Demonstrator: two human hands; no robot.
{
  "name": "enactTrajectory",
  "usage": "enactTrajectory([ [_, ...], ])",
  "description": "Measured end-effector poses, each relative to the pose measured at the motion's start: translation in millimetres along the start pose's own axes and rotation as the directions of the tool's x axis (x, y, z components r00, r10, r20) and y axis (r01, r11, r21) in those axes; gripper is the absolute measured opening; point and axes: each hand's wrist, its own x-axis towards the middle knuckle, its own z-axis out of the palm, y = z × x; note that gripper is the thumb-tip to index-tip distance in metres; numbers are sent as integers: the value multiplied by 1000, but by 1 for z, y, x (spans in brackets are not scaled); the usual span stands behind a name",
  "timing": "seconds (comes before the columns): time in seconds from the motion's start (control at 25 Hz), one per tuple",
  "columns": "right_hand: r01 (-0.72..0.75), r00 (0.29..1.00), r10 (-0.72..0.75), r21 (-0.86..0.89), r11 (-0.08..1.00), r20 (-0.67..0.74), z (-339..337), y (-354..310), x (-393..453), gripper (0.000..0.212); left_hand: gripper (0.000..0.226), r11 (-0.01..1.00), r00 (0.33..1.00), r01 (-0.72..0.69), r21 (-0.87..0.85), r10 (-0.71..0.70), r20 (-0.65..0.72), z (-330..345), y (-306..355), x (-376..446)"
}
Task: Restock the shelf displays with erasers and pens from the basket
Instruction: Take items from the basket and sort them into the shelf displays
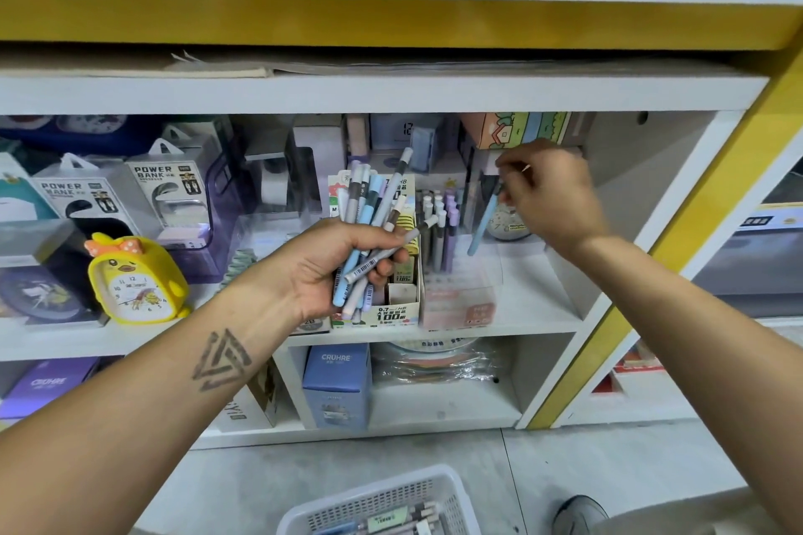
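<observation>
White shelf unit, yellow trim; red banner overhead, its script cut off and unreadable. Left of the left hand's grip: two clear packs marked "POWER BANK", and nearer, one yellow chick clock with an orange bow. Below that grip, lower shelf: blue box marked "CRUHRE"; a second purple box far left carries the same word. White mesh basket on the floor, well below both hands, with pens lying in it, count unclear. Just behind the left grip, a lead display box reads "0.7", "HB", "100". Between the two grips, a clear pen holder with a pink label, writing unreadable, holds upright pens in grey, white and purple, roughly ten. Left hand curled round a bundle of pens, about ten, fanned upward; one grey pen shows a barcode sticker. Right hand pinches one light-blue pen, tip hanging down over the holder's right side. One grey shoe right of the basket.
</observation>
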Motion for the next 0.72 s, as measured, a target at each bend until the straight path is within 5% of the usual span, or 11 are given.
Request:
enactTrajectory([
  [0.16,221,974,-210,-134,966,90,15,0,-8,21,7,1000,1000,-1,-9,1,-9,3,-1,0],
  [0.72,274,961,-255,-214,938,110,14,-5,-7,12,8,1000,999,-5,-17,4,-40,1,2,-1],
])
